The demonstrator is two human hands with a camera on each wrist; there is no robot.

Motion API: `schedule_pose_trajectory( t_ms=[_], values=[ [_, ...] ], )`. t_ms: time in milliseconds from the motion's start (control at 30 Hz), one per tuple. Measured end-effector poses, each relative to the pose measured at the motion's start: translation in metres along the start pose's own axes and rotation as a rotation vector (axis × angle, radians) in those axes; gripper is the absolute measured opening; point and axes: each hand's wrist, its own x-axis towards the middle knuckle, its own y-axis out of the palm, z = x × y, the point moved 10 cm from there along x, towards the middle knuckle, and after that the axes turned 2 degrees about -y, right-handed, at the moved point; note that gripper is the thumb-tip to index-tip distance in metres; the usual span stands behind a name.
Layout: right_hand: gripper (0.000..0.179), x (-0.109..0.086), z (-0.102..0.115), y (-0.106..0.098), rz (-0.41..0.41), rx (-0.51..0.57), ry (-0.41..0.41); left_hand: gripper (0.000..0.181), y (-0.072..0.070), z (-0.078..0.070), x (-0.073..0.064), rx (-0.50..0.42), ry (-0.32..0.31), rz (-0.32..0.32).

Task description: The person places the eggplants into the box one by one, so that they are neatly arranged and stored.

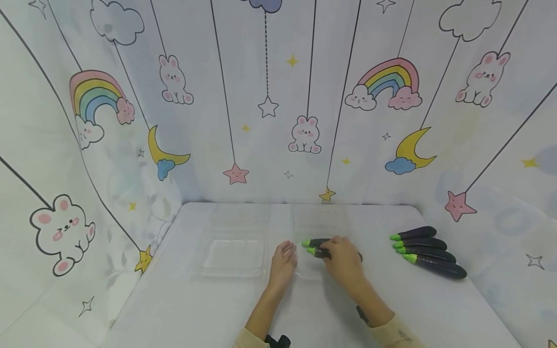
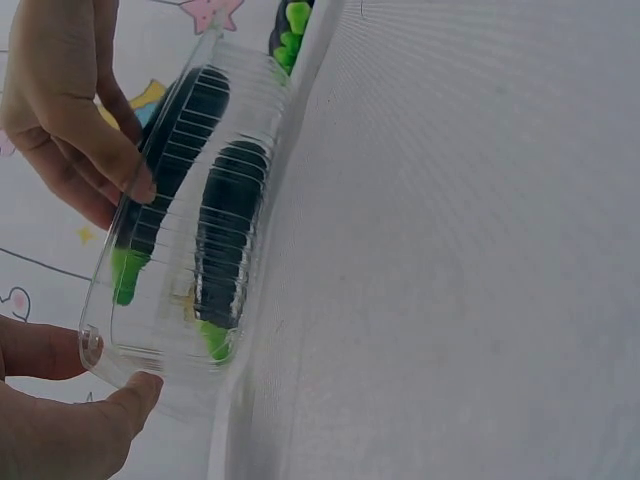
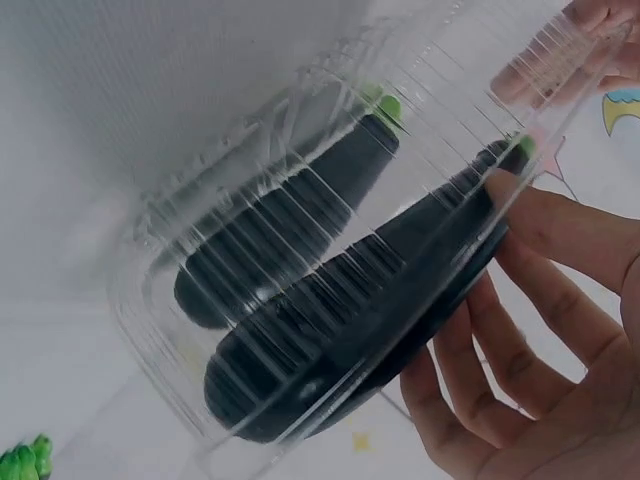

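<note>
My right hand (image 1: 344,263) grips a dark eggplant (image 3: 455,240) with a green stem end, thumb on one side and fingers on the other. This eggplant is at the open clear plastic box (image 1: 310,277) on the right. A second eggplant (image 2: 232,235) lies inside that box, alongside the held one; in the head view my right hand hides part of both. At the box's left side is my left hand (image 1: 284,266). The left wrist view shows its thumb and fingers pinching the box's corner (image 2: 92,345).
To the left stands another clear plastic box (image 1: 232,258) with its lid folded back. Several more eggplants (image 1: 428,251) lie in a row on the right of the white table (image 1: 196,309). A patterned cloth (image 1: 270,145) hangs behind and along both sides.
</note>
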Motion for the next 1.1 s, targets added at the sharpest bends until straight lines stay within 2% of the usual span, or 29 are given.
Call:
schedule_pose_trajectory(
  t_ms=[300,633,1100],
  values=[
    [0.032,0.000,-0.002,0.009,-0.002,0.005,0.001,0.051,-0.001,0.003,0.000,-0.003,-0.020,-0.001],
    [0.030,0.003,-0.003,0.020,0.007,0.013,-0.024,0.059,0.003,0.003,-0.001,-0.022,-0.023,0.044],
    [0.030,0.005,-0.010,0.036,0.034,-0.009,-0.014,0.055,0.001,0.005,-0.001,-0.004,-0.018,0.030]
  ],
)
